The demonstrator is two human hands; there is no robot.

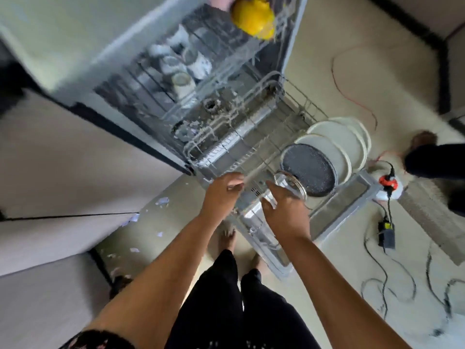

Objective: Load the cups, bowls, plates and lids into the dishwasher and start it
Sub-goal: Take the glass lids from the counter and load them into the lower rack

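The dishwasher stands open with its lower rack pulled out over the door. Several white plates and a dark speckled plate stand in the rack's right side. A glass lid stands upright against the dark plate. My right hand is right beside the lid, thumb and forefinger spread, with no clear grip on it. My left hand hovers at the rack's near corner, fingers loosely curled and holding nothing. White cups sit in the upper rack. A yellow bowl is at the top edge.
The open door juts out over the floor by my bare feet. Black cables, a charger and a red-orange wire lie on the floor to the right. Another person's leg stands at the right edge. Cabinets close off the left.
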